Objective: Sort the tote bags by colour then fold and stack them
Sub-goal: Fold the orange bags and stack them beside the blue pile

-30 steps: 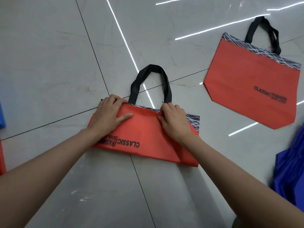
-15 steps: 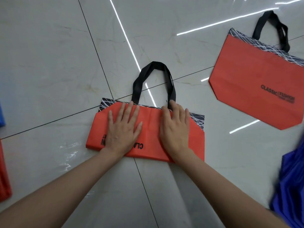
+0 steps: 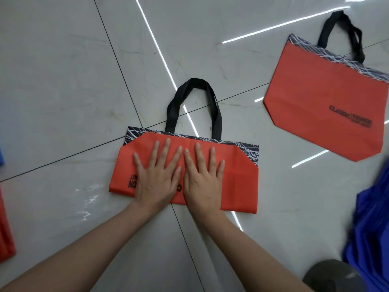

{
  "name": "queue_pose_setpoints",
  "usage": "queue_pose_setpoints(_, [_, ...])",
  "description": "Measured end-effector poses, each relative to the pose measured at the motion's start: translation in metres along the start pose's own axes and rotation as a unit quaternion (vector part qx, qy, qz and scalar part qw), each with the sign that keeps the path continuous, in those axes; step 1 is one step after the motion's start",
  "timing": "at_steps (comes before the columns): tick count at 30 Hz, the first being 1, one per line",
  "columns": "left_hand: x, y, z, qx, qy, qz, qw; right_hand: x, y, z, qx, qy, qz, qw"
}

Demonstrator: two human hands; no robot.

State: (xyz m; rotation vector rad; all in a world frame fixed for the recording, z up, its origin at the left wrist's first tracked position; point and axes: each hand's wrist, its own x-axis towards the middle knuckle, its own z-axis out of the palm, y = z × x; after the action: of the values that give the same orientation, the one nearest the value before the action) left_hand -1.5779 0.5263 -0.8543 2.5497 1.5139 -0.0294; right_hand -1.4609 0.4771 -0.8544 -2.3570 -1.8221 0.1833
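Note:
A red tote bag (image 3: 237, 175) lies on the pale tiled floor in front of me, its lower half folded up over itself, its black handles (image 3: 194, 104) pointing away. My left hand (image 3: 156, 178) and my right hand (image 3: 203, 178) press flat on the fold side by side, fingers straight and spread. A second red tote bag (image 3: 315, 98) with black lettering lies unfolded and flat at the upper right. Blue tote fabric (image 3: 370, 232) is bunched at the right edge.
Another red bag's edge (image 3: 5, 234) shows at the far left, with a sliver of blue (image 3: 1, 157) above it. A dark grey rounded thing (image 3: 330, 277) sits at the bottom right. Bare glossy tiles (image 3: 63, 70) stretch to the upper left.
Both hands went from gripping the folded edge to lying flat, then slid toward the middle of the bag with fingers spread. The fold now lies flatter.

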Motion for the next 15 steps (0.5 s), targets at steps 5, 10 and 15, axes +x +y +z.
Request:
queue_pose_setpoints(5, [-0.001,-0.023,-0.006,0.007,-0.011,0.02,1.0,-0.003,0.031,-0.007,0.002,-0.012,-0.059,0.998])
queue_pose_setpoints(10, [-0.008,-0.048,-0.006,0.012,0.003,0.012,1.0,-0.01,0.081,-0.016,-0.027,-0.011,-0.004,1.0])
queue_pose_setpoints(15, [-0.006,-0.047,-0.011,-0.01,-0.008,0.002,1.0,-0.004,0.073,-0.021,0.007,-0.014,0.006,1.0])
